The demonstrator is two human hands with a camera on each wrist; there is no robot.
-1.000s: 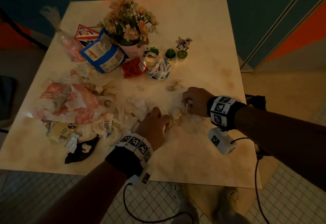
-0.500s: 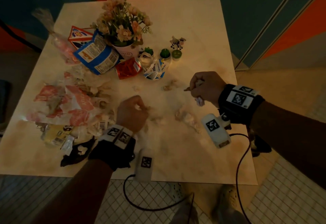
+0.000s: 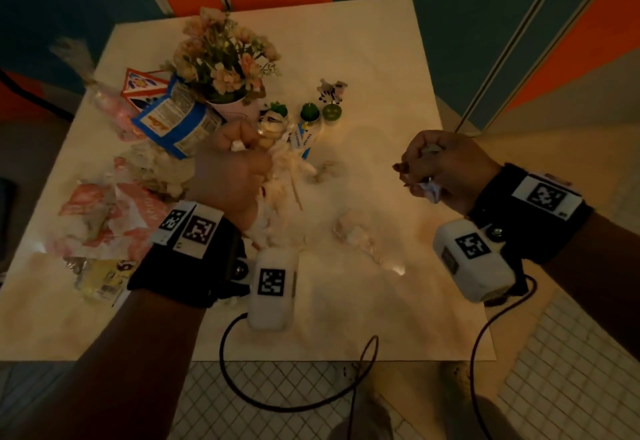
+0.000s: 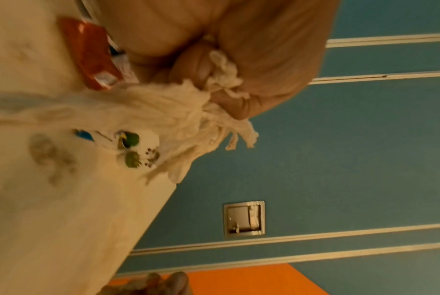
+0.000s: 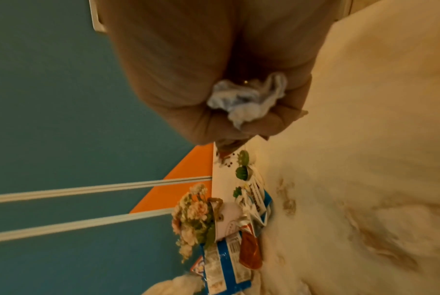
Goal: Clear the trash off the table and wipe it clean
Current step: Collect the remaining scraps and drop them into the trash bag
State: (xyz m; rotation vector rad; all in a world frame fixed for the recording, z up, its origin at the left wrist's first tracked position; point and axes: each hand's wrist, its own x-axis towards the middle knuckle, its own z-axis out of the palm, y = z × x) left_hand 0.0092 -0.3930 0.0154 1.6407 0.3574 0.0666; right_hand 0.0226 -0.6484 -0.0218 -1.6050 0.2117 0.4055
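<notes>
My left hand [image 3: 230, 162] is raised above the middle of the cream table [image 3: 381, 58] and grips a bunch of white crumpled tissue [image 3: 289, 166]; in the left wrist view the tissue [image 4: 178, 111] trails from the fist [image 4: 226, 75]. To the right, my right hand [image 3: 440, 166] hovers near the table's right edge, fist closed around a small crumpled white wrapper [image 3: 429, 190], which bulges from the fingers in the right wrist view [image 5: 249, 99]. More trash lies at the left: pink-and-white wrappers [image 3: 114, 211], a blue snack bag [image 3: 176, 121], a yellow packet [image 3: 100, 277].
A pot of pale flowers [image 3: 225, 58] stands at the table's back middle, with small green cactus figures [image 3: 310, 112] and a cow figurine [image 3: 330, 89] beside it. A red packet [image 5: 250, 251] lies by the pot. Tissue scraps [image 3: 356, 235] and brown stains dot the tabletop. Tiled floor lies below.
Both hands have lifted off the table with what they gathered. The left hand rose and moved toward the flower pot, trailing tissue; the right hand moved right and up with its wrapper.
</notes>
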